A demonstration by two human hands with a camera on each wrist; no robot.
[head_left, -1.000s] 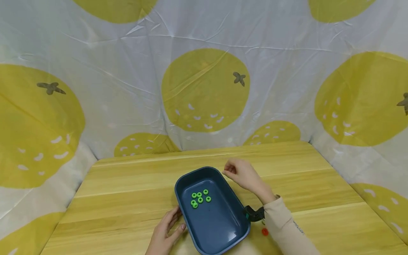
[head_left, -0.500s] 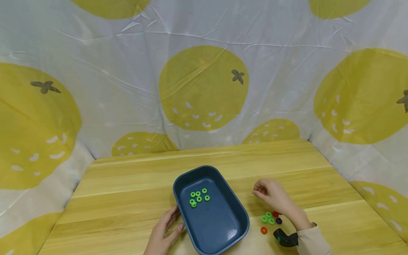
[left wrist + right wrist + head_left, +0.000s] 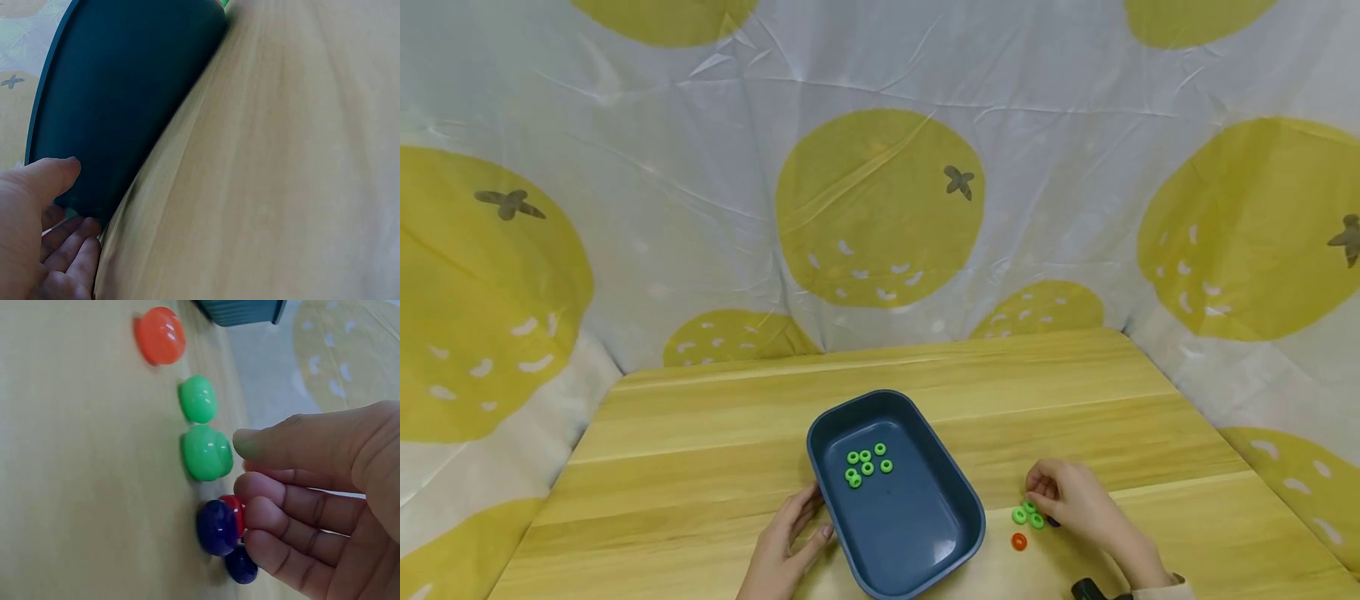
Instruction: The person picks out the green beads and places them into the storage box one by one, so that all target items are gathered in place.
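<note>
A dark blue tray [image 3: 917, 517] sits at an angle on the table, with several green ring beads [image 3: 868, 474] in its far half. Along its left side lies my left hand [image 3: 782, 546], thumb touching the outer wall [image 3: 125, 94] in the left wrist view and fingers loosely bent by the lower edge. To the right of the tray, my right hand [image 3: 1078, 504] reaches down over loose beads. Its thumb tip is close to green beads [image 3: 203, 453]; its fingers are beside a red bead [image 3: 234, 510] and a dark purple bead [image 3: 215, 528]. I see no bead between them.
An orange-red bead [image 3: 161, 335] lies apart from the group, nearer the table's front. A black band [image 3: 1093, 590] is on the right wrist. The wood table [image 3: 700, 450] ends at a curtain [image 3: 715, 192] printed with yellow fruit.
My right hand has moved from the tray's far right rim to the right and nearer me, down to the loose beads, which the forearm partly hid. The left hand and tray stay put.
</note>
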